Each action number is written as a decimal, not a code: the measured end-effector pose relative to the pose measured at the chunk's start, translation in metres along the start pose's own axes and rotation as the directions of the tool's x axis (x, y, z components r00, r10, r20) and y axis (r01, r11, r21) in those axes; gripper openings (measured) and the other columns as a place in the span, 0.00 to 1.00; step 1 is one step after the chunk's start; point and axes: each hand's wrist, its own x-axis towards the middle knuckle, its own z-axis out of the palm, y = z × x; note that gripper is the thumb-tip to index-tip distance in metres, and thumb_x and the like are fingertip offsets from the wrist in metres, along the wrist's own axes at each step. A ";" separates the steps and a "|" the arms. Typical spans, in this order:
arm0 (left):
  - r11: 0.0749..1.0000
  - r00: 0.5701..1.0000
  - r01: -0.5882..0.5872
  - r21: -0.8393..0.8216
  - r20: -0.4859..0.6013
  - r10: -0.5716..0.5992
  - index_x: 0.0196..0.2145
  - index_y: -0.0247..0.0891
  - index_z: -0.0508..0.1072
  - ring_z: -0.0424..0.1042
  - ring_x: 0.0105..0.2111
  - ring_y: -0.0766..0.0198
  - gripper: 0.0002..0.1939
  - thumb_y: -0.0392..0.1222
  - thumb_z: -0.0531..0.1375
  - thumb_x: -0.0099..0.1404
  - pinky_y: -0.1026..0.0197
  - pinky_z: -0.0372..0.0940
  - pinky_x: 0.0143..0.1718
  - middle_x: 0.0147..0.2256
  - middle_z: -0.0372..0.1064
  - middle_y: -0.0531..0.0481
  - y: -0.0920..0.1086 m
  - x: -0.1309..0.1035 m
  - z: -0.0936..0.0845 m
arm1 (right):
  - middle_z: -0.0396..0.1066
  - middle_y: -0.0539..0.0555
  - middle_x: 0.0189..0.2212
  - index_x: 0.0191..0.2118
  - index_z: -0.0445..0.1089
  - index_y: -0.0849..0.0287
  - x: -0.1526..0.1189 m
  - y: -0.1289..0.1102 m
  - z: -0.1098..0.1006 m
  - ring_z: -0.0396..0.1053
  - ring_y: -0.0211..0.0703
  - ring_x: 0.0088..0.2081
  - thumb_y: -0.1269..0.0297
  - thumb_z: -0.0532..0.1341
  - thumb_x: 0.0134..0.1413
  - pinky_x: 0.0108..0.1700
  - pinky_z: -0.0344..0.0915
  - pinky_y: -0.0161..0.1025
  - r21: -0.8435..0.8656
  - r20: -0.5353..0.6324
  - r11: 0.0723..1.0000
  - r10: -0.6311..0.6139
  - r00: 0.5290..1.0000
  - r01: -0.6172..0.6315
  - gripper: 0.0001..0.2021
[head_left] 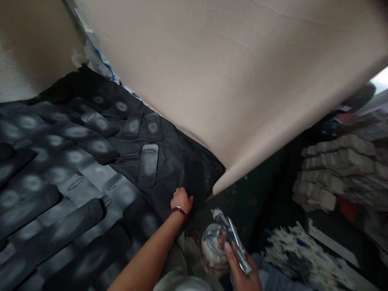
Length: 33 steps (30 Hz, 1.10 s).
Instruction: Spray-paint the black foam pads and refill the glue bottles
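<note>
My left hand (181, 201), with a red bracelet and a light band at the wrist, is at the right part of a black cloth (169, 161). Its fingers are curled down beside a black rectangular piece (195, 178); whatever they pinch is hidden. A grey flat piece with a slot (148, 165) lies just beyond it. Lower down, my right hand (239, 262) is wrapped around a metal spray gun (232, 232), its nozzle pointing up and left. Beside the gun is a rounded, smeared container (212, 250); how they join is unclear.
Overlapping black pieces with whitish spray spots (75, 157) cover the left side. A large beige sheet (236, 81) slants overhead, its lower corner close to the cloth. Stacked pale bundles (336, 169) and a heap of scraps (303, 254) are on the right.
</note>
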 end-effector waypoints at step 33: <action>0.888 0.975 0.124 -0.442 0.220 -0.026 0.44 0.35 0.62 0.70 0.17 0.69 0.10 0.33 0.56 0.65 0.69 0.61 0.15 0.30 0.69 0.51 -0.006 0.003 0.021 | 0.77 0.59 0.39 0.42 0.74 0.61 -0.019 0.005 -0.012 0.74 0.52 0.42 0.50 0.59 0.58 0.45 0.70 0.42 0.183 -0.036 0.964 -0.191 0.981 0.194 0.18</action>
